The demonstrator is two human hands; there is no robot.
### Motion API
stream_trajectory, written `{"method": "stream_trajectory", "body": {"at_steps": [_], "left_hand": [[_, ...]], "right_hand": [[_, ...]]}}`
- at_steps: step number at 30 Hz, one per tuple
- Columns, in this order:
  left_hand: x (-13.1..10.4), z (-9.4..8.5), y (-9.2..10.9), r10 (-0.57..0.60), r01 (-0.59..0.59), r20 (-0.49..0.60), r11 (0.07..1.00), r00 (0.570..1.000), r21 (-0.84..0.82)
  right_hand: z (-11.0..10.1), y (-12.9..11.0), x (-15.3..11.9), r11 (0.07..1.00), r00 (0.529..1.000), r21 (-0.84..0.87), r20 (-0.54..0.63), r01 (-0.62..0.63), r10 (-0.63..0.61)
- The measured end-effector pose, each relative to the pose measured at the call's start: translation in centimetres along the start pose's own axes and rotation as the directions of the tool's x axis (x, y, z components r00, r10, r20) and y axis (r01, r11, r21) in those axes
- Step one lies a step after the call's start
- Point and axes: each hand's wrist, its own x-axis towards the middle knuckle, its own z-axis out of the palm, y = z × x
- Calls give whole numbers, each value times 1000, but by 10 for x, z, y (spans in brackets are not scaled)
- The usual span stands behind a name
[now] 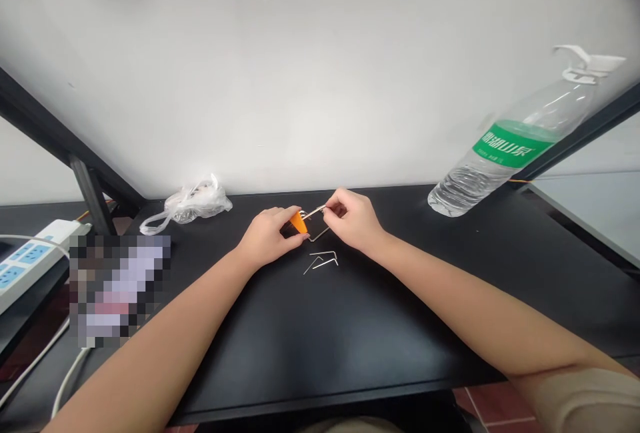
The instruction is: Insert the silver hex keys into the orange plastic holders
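Note:
My left hand (pixel 270 236) is closed around an orange hex key holder (pixel 299 222), thumb and fingers pressing on its sides. Metal hex keys stick out of the holder's right side. With thumb and fingertips, my right hand (pixel 350 219) pinches the end of a hex key (pixel 315 211) that reaches across to the holder. Another L-shaped key (pixel 320 235) shows just below, between the two hands; whether it sits in the holder I cannot tell. On the black table (pixel 320 326), nearer to me, lie a few loose hex keys (pixel 325 262) of different sizes.
At the right stands a large water bottle (pixel 480 166) with a green label and white handle. A crumpled clear plastic bag (pixel 195 201) lies by the wall at the left. A blurred-out object (pixel 123 289), white cables and a power strip (pixel 30 259) are further left.

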Motion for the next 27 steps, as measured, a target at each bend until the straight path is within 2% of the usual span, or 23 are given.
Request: {"method": "stream_trajectory", "body": {"at_steps": [3,5,8,10,14,16,18,19,23,25,27], "left_hand": [[0,2,0,29,-30,9,999,1000,18],[0,3,-1,46,-46,4,999,999,20],[0,3,-1,56,-56,-5,998,998,17],[0,3,-1,41,-41,0,999,999,12],[1,1,0,3,-3,2,1000,1000,-11],[1,1,1,-3,4,3,1000,1000,-16],[1,1,1,-14,14,3,1000,1000,-16],[1,1,0,-23,23,-2,1000,1000,-15],[0,2,-3,-50,49,-40,999,998,-20],[0,3,-4,-53,52,-51,998,997,-22],[0,3,-4,-53,52,-53,998,997,-24]], "right_hand": [[0,-2,-3,996,998,-74,45,53,-49],[2,-1,-4,992,986,-76,138,103,-92],[6,2,-5,979,937,5,287,204,-196],[8,5,-4,970,918,35,318,240,-239],[8,9,-2,980,941,-53,292,193,-169],[6,10,-1,978,941,-122,316,169,-123],[2,9,1,966,908,-160,400,202,-124],[0,9,2,956,876,-164,460,245,-145],[-7,6,5,886,713,-158,661,435,-232],[-8,3,5,861,684,-200,698,469,-211],[-8,1,5,855,687,-242,707,458,-168]]}}
